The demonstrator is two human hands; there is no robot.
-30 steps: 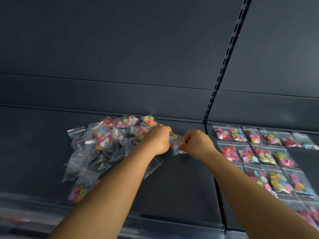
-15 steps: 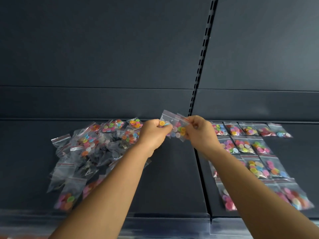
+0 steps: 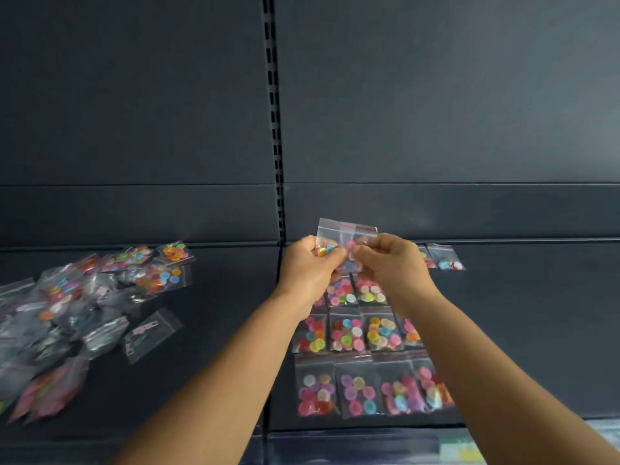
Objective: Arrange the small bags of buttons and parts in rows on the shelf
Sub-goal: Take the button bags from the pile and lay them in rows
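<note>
Both hands hold small clear bags of coloured buttons (image 3: 347,234) up in the air above the right shelf section. My left hand (image 3: 310,268) pinches them from the left, my right hand (image 3: 391,263) from the right. Below the hands, button bags in rows (image 3: 352,333) lie flat on the dark shelf (image 3: 520,330). One bag at the back row's right end (image 3: 444,258) shows past my right hand. A loose heap of bags (image 3: 84,297) lies on the left shelf section. How many bags the hands hold is unclear.
A slotted upright (image 3: 275,129) divides the dark back panel between the two shelf sections. A bag with a metal part (image 3: 151,333) lies at the heap's right edge. A clear front lip (image 3: 369,441) runs along the shelf edge.
Both hands lifted the bags off the shelf by the heap and carried them right, over the arranged rows. The view has swung right, so the heap now sits far left.
</note>
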